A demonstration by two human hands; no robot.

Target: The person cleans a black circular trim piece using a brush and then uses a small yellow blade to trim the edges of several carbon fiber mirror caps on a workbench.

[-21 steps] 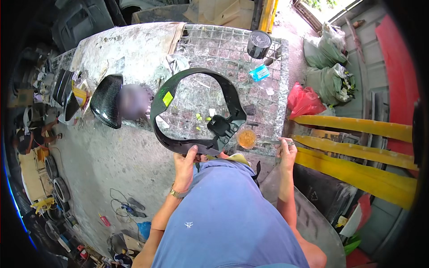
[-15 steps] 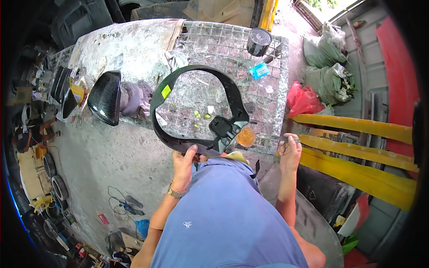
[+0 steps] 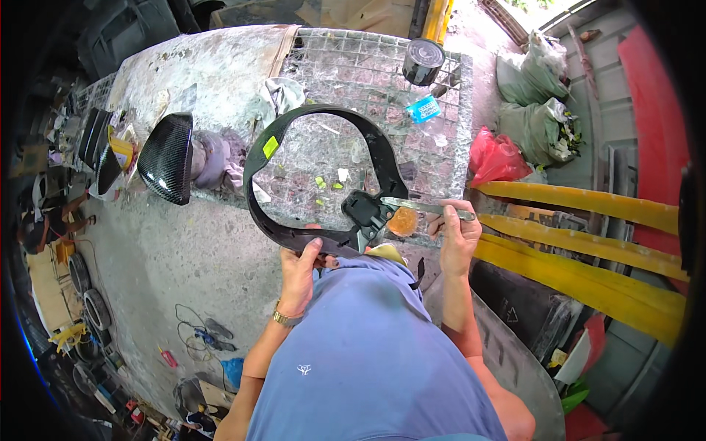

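Note:
In my left hand (image 3: 299,275) is the lower left rim of a black ring-shaped plastic trim piece (image 3: 385,158), thumb on top and fingers wrapped beneath. It is held up over the near part of the worktable, a yellow-green tape patch on its left side. At its lower right sits a black bracket block (image 3: 363,209). My right hand (image 3: 459,234) pinches a thin metal blade tool (image 3: 423,206), lying nearly level, its tip at or very close to the bracket's right edge. Just below the blade shows a round orange object (image 3: 402,222); what supports it is hidden.
The mesh-topped worktable (image 3: 338,66) holds a dark can (image 3: 423,62), a blue packet (image 3: 423,109) and a crumpled cloth (image 3: 283,95). Left stands a glossy carbon-patterned shell (image 3: 166,158). Yellow strips (image 3: 573,206) jut in from the right, near a red bag (image 3: 497,156).
My right hand has moved left and slightly up, bringing the blade to the bracket; earlier it was off to the right. The left hand and trim piece have shifted only slightly.

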